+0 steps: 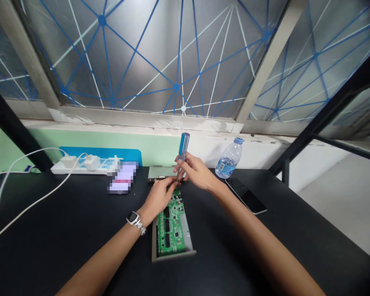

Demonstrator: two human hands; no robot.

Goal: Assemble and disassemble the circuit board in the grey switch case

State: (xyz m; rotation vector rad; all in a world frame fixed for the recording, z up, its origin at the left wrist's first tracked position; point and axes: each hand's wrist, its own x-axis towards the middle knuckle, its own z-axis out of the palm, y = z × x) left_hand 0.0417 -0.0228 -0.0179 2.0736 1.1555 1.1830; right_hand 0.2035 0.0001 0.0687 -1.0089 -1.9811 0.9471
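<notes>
A screwdriver (184, 144) with a blue and clear handle stands nearly upright, its shaft pointing down. My right hand (197, 170) is closed around it, fingers at the lower handle and shaft. Beneath lies a green circuit board (174, 224) in an open grey metal tray (172, 259). My left hand (160, 195), with a watch on its wrist, reaches over the board's far end. Its thumb and fingers are drawn together beside the screwdriver's tip; what they pinch, if anything, is hidden. The tip itself is also covered by my fingers.
A flat metal cover (160, 172) lies behind the tray. To the left are a phone (123, 176) and a white power strip (86, 163) with cables. A water bottle (230, 158) and a dark phone (246, 195) are on the right. A windowed wall borders the black table (80, 222).
</notes>
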